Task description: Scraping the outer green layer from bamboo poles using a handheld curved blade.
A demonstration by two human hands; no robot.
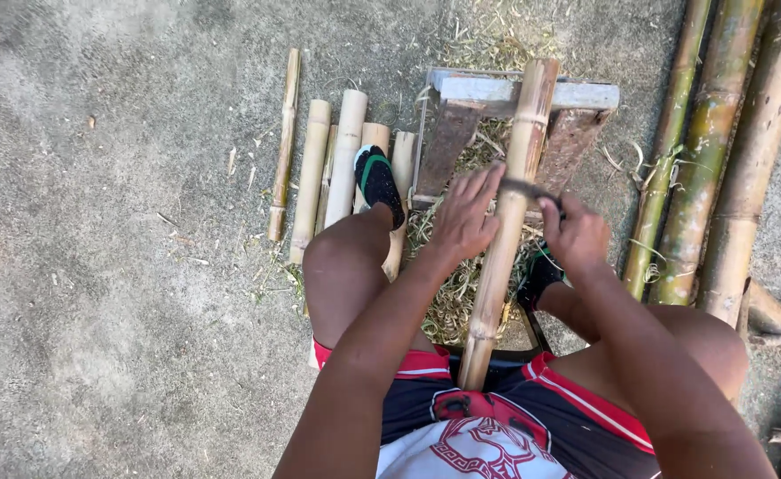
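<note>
A long pale bamboo pole (507,222) runs from between my knees up onto a small wooden stool (532,93). My left hand (463,217) rests flat against the pole's left side, fingers spread. My right hand (575,232) is closed on the handle of a dark blade (523,188) that lies across the pole at mid length. Both feet wear dark sandals, the left one (378,182) on cut bamboo pieces, the right one (538,273) beside the pole.
Several cut bamboo lengths (337,160) lie side by side left of the stool. Long greenish bamboo poles (718,151) lie along the right edge. Dry shavings (461,284) cover the concrete ground (116,266) under the stool.
</note>
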